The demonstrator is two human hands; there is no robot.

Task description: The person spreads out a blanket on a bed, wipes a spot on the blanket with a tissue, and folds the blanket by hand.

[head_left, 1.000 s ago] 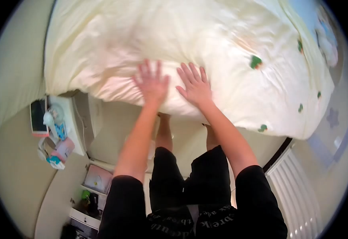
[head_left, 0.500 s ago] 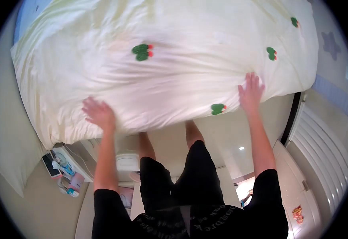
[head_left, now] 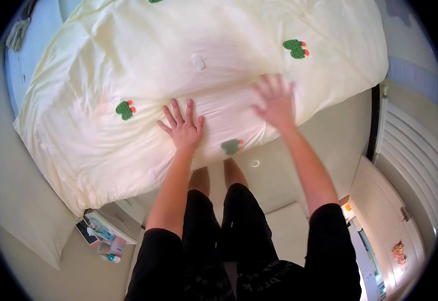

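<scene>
fingers of the left hand (head_left: 185, 134) are spread apart and lie flat on the pale quilt (head_left: 219, 30), gripping nothing. those of the right hand (head_left: 277, 105) are also splayed with nothing between them, above the same quilt; blur hides whether they touch it. one green patch (head_left: 230, 147) lies between the two hands, nearer the quilt's edge; another green patch (head_left: 124, 110) sits just left of the left fingers, and folds run between the hands. farther out, a radiator (head_left: 409, 140) stands well to the right of the right fingers.

the step in hand looks like pressing and smoothing the quilt; the next move seems to call for open palms drawn outward over the remaining creases.

half a second earlier the hands were well apart; now they are closer together, and the view has shifted.
</scene>
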